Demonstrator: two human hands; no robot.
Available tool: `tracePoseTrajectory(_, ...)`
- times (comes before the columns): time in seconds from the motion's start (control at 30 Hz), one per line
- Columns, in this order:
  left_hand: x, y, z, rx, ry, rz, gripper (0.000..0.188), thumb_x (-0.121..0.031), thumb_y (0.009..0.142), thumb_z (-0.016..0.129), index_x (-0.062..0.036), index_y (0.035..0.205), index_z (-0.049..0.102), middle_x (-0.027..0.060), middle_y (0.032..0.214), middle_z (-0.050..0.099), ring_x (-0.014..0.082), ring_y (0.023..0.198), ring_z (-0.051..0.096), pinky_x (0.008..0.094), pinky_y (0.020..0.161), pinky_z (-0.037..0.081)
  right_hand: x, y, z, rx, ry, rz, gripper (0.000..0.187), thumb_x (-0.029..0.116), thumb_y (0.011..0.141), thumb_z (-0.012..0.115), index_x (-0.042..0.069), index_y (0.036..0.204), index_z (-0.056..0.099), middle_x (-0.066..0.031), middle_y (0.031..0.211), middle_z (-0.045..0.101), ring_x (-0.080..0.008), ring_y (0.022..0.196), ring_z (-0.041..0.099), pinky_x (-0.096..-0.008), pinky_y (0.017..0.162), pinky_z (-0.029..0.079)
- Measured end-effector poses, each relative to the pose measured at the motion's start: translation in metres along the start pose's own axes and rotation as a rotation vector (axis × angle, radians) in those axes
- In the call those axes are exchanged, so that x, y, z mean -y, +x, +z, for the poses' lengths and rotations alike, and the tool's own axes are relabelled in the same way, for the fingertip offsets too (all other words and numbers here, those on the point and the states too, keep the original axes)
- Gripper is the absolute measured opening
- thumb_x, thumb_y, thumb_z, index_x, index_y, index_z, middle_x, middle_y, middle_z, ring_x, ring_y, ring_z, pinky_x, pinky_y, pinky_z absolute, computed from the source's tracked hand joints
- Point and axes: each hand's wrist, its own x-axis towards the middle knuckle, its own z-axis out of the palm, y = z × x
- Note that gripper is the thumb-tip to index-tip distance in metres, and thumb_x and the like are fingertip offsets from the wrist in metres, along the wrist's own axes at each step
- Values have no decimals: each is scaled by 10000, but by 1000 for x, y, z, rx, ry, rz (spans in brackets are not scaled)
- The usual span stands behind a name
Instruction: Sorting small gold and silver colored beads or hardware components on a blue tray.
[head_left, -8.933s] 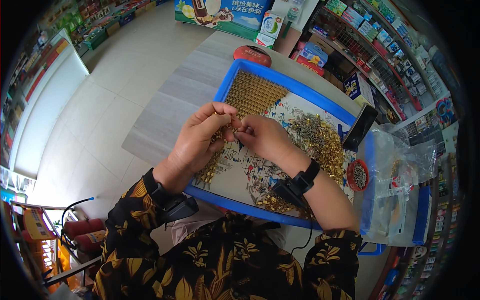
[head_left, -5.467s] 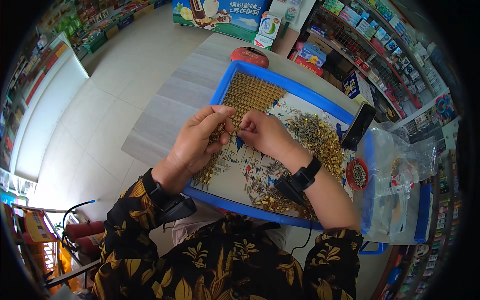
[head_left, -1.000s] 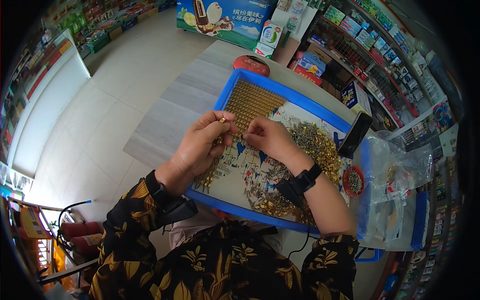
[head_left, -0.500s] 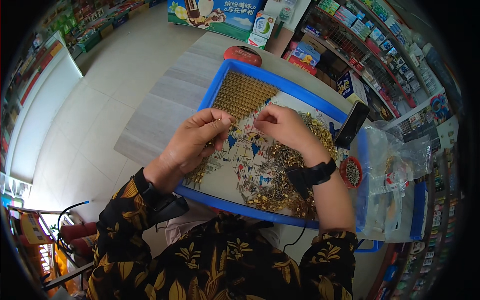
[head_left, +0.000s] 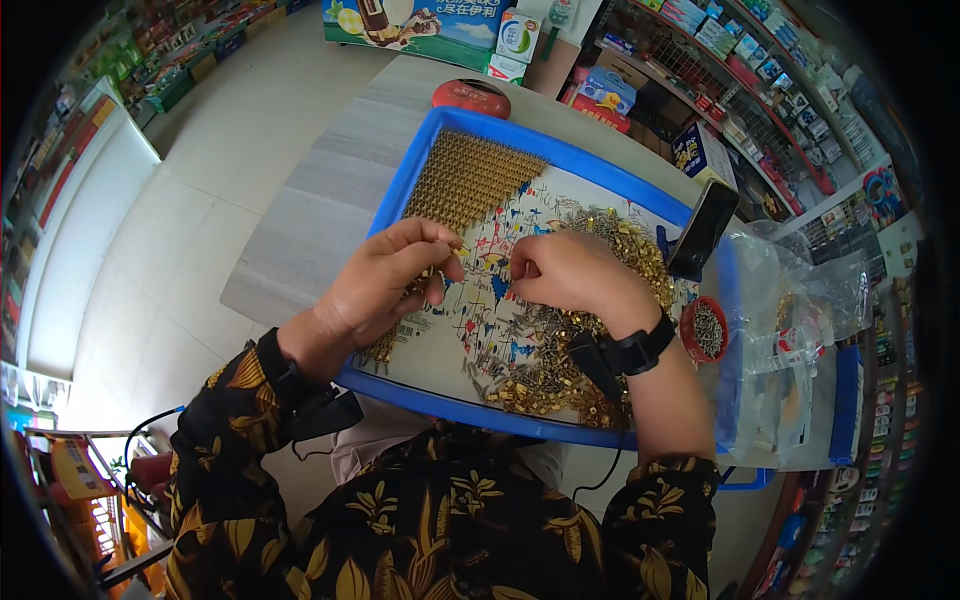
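My left hand (head_left: 385, 275) is closed over the left half of a blue tray (head_left: 460, 412), with small brass-coloured metal pieces (head_left: 424, 280) showing between its fingers and thumb. My right hand (head_left: 580, 272) is pinched, its fingertips apart from the left hand; what they hold, if anything, is hidden. Beneath the right hand spreads a loose pile of brass and silver pieces (head_left: 560, 370). Beyond my left hand, tight rows of upright brass pieces (head_left: 470, 175) fill the tray's far left corner. More brass pieces (head_left: 378, 350) stand below my left wrist.
A red bowl of small silver parts (head_left: 704, 330) sits by the tray's right side. Near it are a propped phone (head_left: 704, 230) and clear plastic bags (head_left: 790, 300). A red rounded object (head_left: 470, 97) lies behind the tray on the wooden table (head_left: 300, 200). Stocked shelves (head_left: 750, 70) line the right.
My right hand has shifted slightly down, its fingertips lower over the patterned sheet. My left hand stays closed in nearly the same place. The whole view has shifted slightly.
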Motion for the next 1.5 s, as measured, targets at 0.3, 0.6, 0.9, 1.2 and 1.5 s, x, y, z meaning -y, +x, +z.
tracePoseTrajectory(0.3, -6, 2, 3, 24, 10, -21, 124, -92, 924, 471, -75, 1037, 520, 118, 935, 629, 94, 620, 539, 158, 415, 318, 2, 5, 2, 32, 30, 5, 199, 262, 714, 638, 99, 824, 665, -89, 750, 662, -276, 717, 638, -370, 645, 491)
tracePoseTrajectory(0.6, -6, -3, 4, -29, -64, 47, 101, -87, 925, 490, -80, 1019, 527, 94, 912, 621, 80, 628, 529, 148, 412, 310, 18, 6, 3, -221, 1039, -263, 72, 74, 839, 609, 32, 895, 621, 1, 793, 618, -62, 721, 572, -214, 623, 460)
tracePoseTrajectory(0.9, -1, 0, 0, -47, -61, 42, 100, -118, 896, 600, -81, 975, 552, -2, 852, 571, 41, 643, 508, 145, 455, 332, 42, 9, 13, -329, 1099, -247, 112, 80, 884, 611, 19, 977, 617, 16, 800, 611, -28, 702, 542, -185, 622, 458)
tracePoseTrajectory(1.2, -4, 0, -2, -45, -82, 13, 99, -116, 902, 591, -66, 980, 555, 0, 841, 566, 46, 640, 505, 146, 452, 328, 42, 8, 17, -395, 926, -274, 126, 62, 863, 631, 31, 985, 628, 13, 792, 618, -48, 733, 588, -185, 631, 486)
tracePoseTrajectory(1.5, -3, 2, -5, -26, -73, 5, 137, -143, 909, 582, -67, 1019, 549, -2, 847, 564, 49, 648, 506, 155, 460, 328, 39, 13, 12, -519, 625, -392, 162, 52, 813, 664, 33, 968, 623, -24, 812, 649, -95, 759, 634, -236, 670, 516)
